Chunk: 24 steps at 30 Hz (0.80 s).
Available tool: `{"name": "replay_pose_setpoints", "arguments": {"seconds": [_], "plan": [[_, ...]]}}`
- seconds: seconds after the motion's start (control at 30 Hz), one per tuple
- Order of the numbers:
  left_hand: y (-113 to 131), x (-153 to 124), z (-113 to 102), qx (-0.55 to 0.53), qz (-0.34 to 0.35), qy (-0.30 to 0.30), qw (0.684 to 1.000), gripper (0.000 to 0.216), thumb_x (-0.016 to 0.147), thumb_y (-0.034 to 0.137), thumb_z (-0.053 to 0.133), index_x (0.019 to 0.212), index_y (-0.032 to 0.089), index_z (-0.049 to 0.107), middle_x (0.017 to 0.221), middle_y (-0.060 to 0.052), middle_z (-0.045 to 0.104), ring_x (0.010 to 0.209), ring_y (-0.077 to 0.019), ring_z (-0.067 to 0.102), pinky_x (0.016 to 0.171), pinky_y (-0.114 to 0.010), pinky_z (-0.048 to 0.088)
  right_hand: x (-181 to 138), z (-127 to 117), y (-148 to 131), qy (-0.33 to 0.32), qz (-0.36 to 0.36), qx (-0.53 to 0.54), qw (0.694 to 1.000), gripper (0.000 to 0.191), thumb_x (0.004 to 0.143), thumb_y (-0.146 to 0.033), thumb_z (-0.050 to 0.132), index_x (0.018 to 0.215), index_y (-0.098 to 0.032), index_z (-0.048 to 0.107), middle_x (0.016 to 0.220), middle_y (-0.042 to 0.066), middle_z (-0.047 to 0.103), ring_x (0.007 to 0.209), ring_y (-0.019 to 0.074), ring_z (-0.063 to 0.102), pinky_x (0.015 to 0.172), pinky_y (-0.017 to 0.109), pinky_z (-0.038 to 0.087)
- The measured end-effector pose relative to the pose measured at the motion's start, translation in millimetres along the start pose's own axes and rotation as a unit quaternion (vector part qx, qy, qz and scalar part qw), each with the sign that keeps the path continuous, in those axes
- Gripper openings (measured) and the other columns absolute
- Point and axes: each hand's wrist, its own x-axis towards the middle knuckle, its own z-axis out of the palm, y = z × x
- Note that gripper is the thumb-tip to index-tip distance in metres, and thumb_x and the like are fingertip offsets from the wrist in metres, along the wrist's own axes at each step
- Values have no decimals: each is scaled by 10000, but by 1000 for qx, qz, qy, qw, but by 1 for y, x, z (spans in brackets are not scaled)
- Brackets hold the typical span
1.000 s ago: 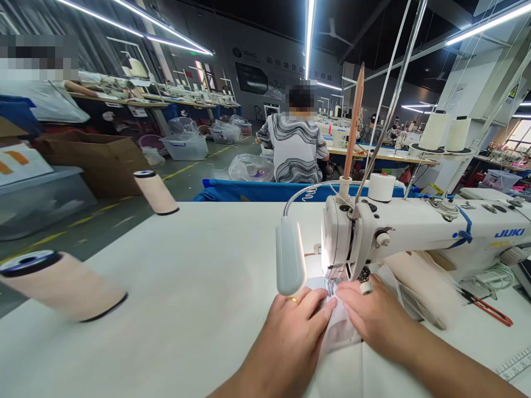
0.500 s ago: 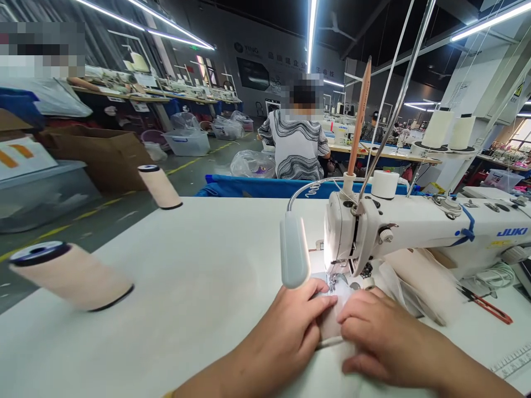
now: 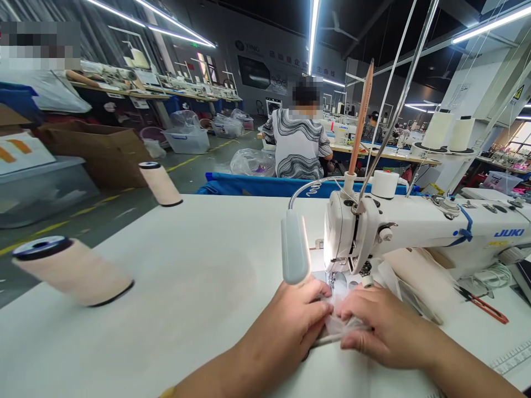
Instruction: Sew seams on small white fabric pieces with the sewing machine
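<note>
A piece of sheer white fabric (image 3: 337, 325) lies at the needle area of a white sewing machine (image 3: 398, 221). My left hand (image 3: 292, 315) is left of the presser foot (image 3: 331, 281), its fingers curled together on the fabric's left edge. On the other side my right hand (image 3: 385, 326) pinches the fabric, which is gathered between thumb and fingers. Both hands are close in front of the foot. A lamp head (image 3: 295, 249) on a bent metal neck hangs just above my left hand. The fabric's part under the fingers is hidden.
Two peach thread cones (image 3: 78, 273) stand on the left of the white table (image 3: 199, 276). Red-handled thread snips (image 3: 485, 307) and rolled beige material (image 3: 415, 282) lie at the right. A pencil (image 3: 362, 119) stands upright on the machine. A person (image 3: 299, 143) sits ahead, facing away.
My right hand's fingers and thumb have shifted, and the fabric now bunches between them. The left fingers have drawn slightly back from the presser foot.
</note>
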Motion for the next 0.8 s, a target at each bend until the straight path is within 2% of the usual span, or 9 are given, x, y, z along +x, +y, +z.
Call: {"name": "replay_pose_setpoints", "arguments": {"seconds": [0.13,0.33,0.57,0.8], "plan": [[9,-5,-2,3,13,-11,1000,303,1000,80,511,886,247,737,905,-21,760,885,-230,662,813,-396,453,-1,-2,-6,-23,-25,-93,995,409,1021,-623,716,1051,-220,647,1055,21,739,958,231,628,893,367,429],[12,-6,-2,-7,24,1,1000,261,977,65,547,884,245,712,860,-6,763,864,-224,673,800,-395,442,-3,-2,-8,-19,-40,-139,989,419,1019,-638,711,992,-222,666,1002,9,733,931,223,606,852,362,407],[12,-6,-6,-2,22,-12,1000,254,997,91,550,884,245,718,851,-8,757,847,-223,665,803,-394,459,-3,0,-7,-4,-46,-158,986,421,1035,-614,702,924,-212,643,947,5,717,891,223,600,818,355,385],[5,-1,-6,20,33,-7,999,330,1046,104,490,926,236,768,808,-43,745,829,-225,682,792,-382,517,0,3,-3,-17,-6,-171,985,375,1051,-563,702,933,-213,641,979,5,733,912,238,596,847,376,389]]}}
